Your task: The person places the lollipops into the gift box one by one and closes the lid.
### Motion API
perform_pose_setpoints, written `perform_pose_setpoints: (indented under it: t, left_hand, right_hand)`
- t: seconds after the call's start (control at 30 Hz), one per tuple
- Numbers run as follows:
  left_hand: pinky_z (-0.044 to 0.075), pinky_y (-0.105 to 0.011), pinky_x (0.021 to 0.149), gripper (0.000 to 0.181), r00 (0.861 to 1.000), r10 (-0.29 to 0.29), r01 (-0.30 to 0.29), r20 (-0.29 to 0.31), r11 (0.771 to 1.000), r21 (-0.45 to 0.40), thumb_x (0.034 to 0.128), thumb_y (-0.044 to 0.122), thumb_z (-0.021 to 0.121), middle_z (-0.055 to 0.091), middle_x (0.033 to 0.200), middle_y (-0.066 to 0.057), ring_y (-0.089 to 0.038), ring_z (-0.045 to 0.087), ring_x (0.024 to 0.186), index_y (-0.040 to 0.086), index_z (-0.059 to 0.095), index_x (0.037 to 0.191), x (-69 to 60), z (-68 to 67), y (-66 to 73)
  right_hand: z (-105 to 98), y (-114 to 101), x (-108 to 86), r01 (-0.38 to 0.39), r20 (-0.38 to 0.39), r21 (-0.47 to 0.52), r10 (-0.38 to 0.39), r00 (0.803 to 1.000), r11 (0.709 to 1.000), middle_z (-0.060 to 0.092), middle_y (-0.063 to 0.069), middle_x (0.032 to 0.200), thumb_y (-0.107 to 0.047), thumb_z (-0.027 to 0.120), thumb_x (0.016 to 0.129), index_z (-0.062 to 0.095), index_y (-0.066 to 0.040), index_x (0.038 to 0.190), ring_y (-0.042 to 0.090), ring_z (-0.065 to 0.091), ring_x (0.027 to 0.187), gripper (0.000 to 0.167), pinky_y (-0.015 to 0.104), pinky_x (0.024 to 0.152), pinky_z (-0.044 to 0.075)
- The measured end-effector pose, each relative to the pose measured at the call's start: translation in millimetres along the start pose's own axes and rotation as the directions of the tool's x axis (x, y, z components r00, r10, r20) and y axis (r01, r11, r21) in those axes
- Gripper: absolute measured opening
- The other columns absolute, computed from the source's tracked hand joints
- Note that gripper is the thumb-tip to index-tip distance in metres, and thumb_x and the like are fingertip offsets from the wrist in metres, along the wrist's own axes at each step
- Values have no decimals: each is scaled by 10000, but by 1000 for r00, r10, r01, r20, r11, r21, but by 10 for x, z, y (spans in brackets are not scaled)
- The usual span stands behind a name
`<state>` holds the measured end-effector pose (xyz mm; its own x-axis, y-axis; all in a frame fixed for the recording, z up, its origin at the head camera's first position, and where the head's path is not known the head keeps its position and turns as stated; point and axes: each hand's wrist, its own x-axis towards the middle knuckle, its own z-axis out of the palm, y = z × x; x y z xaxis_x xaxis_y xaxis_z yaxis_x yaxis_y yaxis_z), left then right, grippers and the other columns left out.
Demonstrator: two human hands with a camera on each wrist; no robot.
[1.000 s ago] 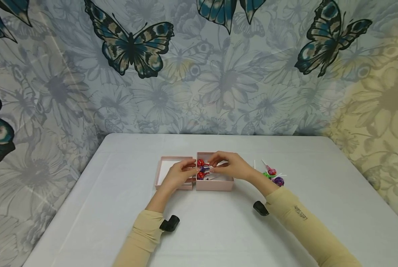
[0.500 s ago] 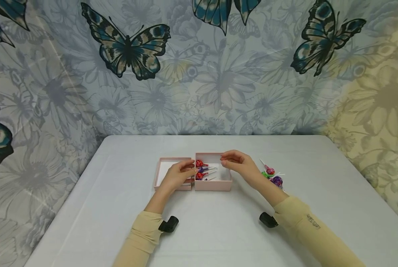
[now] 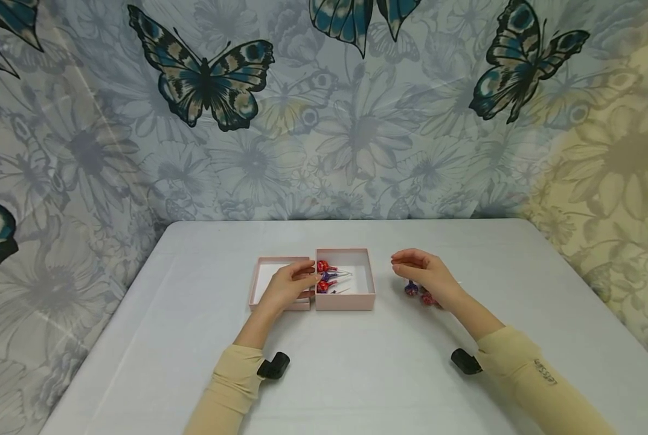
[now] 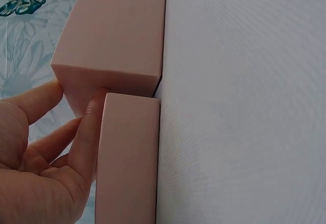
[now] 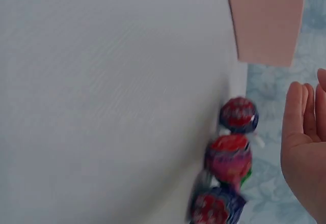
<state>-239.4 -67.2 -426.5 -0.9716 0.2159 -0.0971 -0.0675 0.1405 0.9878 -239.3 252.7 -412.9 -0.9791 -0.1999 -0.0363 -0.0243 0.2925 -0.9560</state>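
White table (image 3: 356, 374) bears a deep pale-pink rectangular box (image 3: 345, 302) beside a shallow pale-pink tray (image 3: 272, 275), left hand (image 3: 288, 287) touching the box with loosely extended fingers, right hand (image 3: 428, 275) hovering, fingers loosely straight, by wrapped red-and-purple lollipops (image 5: 229, 158), more lollipops (image 3: 323, 287) inside the box.

Right grip (image 5: 305, 155) near three wrapped lollipops (image 5: 228, 158), white table (image 5: 102, 81); pink box (image 5: 267, 23) nearby.

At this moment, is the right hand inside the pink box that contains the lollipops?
No, the right hand is outside the pink box, to its right, with a visible gap between them.
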Motion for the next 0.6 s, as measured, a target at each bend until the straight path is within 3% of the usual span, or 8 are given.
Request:
perform_pose_setpoints:
  t: [0.17,0.3,0.6]
  left_hand:
    - [597,-351,791,481,1000,5,-5,-1,1000,-12,925,117,686,589,1271,-182,-262,628,1074,-9,535,1363,3,1,-6]
    - [598,-350,789,480,1000,2,-2,-2,1000,-21,922,99,684,591,1270,-175,-257,624,1082,-12,532,1364,2,7,-7]
    - [594,-353,800,484,1000,7,-7,-2,1000,-12,930,124,682,580,1280,-190,-269,618,1093,-8,529,1370,1,2,-7]
  right_hand:
    - [-134,64,-92,-12,-11,-67,11,1000,998,557,217,1319,-315,681,934,543,30,1300,72,614,1026,522,284,925,526]
    - [-231,77,-170,-1,-5,-143,0,1000,990,583,200,1289,-319,667,943,569,12,1284,90,608,1027,485,306,912,529]
    - [-446,102,-335,35,-14,-389,-44,999,920,662,64,1126,-349,649,951,647,-68,1204,165,579,997,378,332,825,489]
